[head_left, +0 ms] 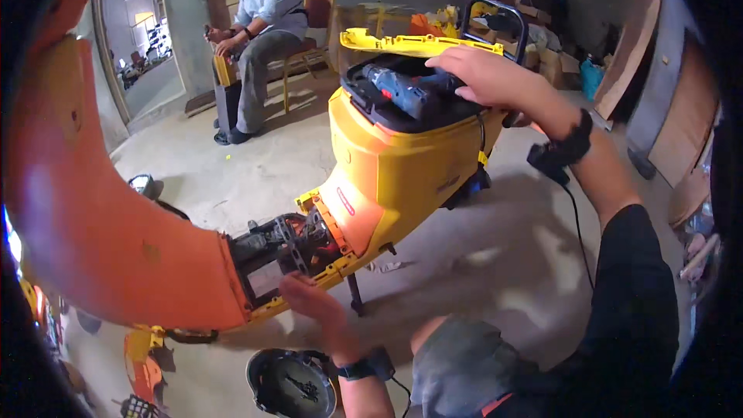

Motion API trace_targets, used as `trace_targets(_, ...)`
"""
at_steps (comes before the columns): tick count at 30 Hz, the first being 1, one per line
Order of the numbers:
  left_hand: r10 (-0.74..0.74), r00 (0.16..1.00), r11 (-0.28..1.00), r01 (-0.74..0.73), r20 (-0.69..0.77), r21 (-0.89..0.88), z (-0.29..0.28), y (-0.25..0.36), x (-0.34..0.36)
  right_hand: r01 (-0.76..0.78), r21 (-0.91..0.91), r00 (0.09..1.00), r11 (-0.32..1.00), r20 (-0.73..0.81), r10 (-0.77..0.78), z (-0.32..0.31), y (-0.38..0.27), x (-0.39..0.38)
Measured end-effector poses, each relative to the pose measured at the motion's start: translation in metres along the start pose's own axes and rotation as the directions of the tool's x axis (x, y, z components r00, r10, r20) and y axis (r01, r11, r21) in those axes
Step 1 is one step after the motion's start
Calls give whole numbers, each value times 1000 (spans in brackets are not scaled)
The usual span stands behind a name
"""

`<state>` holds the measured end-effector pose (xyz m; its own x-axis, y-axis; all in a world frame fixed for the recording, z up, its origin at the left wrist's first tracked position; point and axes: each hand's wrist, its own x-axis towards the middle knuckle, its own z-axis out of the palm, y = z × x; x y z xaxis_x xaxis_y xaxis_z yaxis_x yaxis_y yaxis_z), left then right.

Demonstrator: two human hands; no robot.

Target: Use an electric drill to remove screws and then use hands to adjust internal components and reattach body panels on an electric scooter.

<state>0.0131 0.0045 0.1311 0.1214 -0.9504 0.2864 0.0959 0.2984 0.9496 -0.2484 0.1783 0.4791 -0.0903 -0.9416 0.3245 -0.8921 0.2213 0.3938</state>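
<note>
A yellow-orange scooter (418, 159) stands before me with some of its panels off. On the dark open tray (364, 112) at its seat lies a blue cordless drill (406, 98). My right hand (487, 77) is closed around the drill's handle end. Lower down, my left hand (317, 306) is beside the scooter's uncovered floorboard frame (282, 240), where dark metal parts and wiring show. Motion smears its fingers, and I cannot make out whether they hold anything. A long yellow trim strip (418, 44) rests across the tray's far side.
The orange front shield (101, 209) curves up the left side. A round dark basin (290, 383) with small dark pieces sits on the floor near my left forearm. A person (267, 11) sits on a chair at the back left. Boards (669, 70) lean at right.
</note>
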Motion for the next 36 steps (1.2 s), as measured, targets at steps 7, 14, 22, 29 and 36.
trace_targets(7, -339, 940, 834, 318, 37, -451, -4, 26, 6, -86, 222, 955, 971, 295, 17, 13, -13, 37)
trace_targets(14, -198, 974, 942, 158, -109, -296, -21, 25, 13, 4, 207, 983, 978, 178, -41, 8, -24, 37)
trace_targets(22, -78, 992, 987, 63, -97, -148, -21, 22, 8, 9, -317, 980, 948, -188, -72, 31, -32, 21)
trace_targets(29, -369, 925, 839, 290, -89, -461, -17, 49, 2, -49, -159, 813, 986, -580, -53, 9, -49, 5)
trace_targets(36, -276, 961, 916, 258, -16, -307, -23, 56, 8, 227, 971, 858, -76, -162, 488, -11, -173, -42)
